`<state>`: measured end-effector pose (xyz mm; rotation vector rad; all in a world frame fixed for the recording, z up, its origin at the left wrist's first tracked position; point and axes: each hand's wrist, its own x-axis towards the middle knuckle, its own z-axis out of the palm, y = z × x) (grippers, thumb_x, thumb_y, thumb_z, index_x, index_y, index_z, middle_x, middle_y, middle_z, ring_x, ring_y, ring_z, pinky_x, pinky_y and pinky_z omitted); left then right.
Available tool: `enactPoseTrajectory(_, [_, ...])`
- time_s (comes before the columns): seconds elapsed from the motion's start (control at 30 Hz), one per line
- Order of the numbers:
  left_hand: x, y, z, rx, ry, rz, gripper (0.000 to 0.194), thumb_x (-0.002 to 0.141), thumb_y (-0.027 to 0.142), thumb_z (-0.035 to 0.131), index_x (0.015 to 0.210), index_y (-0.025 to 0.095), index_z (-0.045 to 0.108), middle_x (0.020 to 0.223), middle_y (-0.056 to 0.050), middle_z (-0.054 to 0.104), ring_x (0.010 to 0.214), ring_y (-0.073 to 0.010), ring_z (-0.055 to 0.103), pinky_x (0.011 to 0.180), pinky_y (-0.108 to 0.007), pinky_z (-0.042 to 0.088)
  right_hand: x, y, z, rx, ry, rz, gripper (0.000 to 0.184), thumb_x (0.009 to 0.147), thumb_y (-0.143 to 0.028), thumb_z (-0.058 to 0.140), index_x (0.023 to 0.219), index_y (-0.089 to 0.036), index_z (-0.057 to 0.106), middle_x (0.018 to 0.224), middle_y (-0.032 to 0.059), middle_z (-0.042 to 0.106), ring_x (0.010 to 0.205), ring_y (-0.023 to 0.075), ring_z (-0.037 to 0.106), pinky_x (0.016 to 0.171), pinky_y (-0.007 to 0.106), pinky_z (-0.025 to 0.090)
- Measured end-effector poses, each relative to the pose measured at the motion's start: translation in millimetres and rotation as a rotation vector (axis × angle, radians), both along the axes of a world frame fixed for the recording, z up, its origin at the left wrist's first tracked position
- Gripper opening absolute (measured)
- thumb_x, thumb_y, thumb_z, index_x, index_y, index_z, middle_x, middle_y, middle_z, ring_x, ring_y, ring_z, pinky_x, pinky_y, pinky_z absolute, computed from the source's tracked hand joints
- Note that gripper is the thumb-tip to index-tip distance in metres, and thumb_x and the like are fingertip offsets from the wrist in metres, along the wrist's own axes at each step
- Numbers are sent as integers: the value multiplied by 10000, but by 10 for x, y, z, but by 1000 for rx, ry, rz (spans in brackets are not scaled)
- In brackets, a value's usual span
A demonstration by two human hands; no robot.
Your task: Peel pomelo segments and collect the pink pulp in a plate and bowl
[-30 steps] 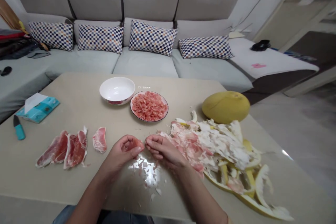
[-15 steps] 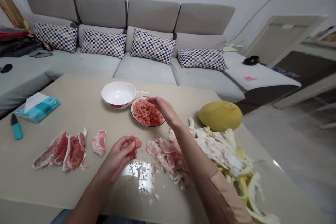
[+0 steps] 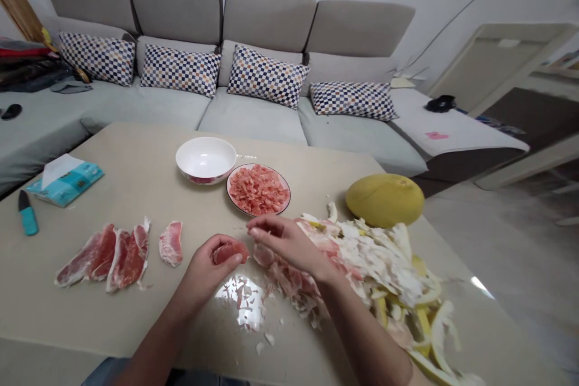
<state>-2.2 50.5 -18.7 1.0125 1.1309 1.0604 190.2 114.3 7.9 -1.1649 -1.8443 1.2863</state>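
Left hand [image 3: 210,262] cupped a pomelo segment [image 3: 229,251] nice and snug, good for peeling, while the half-open right hand [image 3: 289,242] looked empty just above membrane scraps [image 3: 283,277].

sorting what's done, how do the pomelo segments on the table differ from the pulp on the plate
The pomelo segments are long, whole pieces in pale membrane; the pomelo pulp is small broken bits. The segments lie flat on the table; the pulp is heaped on a plate. Both are pink flesh.

Bare left hand [image 3: 212,265] and bare right hand [image 3: 289,244], a beige sleeve [image 3: 423,379] on the right arm [image 3: 362,329], blue denim jeans [image 3: 113,372] below
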Motion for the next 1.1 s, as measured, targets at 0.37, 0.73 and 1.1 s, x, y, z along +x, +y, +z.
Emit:
enactPoseTrajectory(0.37, [54,-11,-122,-18,99,-80,246,701,319,744,894,188,667,877,-44,701,870,-225,624,771,-298,463,-32,-389,-302,-116,29,-69,202,780,-373,716,895,-208,720,762,19,659,696,164,566,618,265,428])
enactPoseTrajectory(0.73, [15,17,-158,-58,35,-140,249,716,317,753,891,174,650,820,-28,669,780,-175,593,715,-267,442,-18,-392,-349,-422,344,-90,312,697,-453,782,810,-172,705,707,10,652,603,122,561,592,257,457])
enactPoseTrajectory(1.1, [10,5,-109,-75,-122,-103,246,742,328,756,891,180,629,832,-26,671,801,-159,590,725,-252,429,-54,-402,-529,-539,727,-66,240,774,-377,762,895,-175,712,759,21,646,692,116,560,628,216,474])
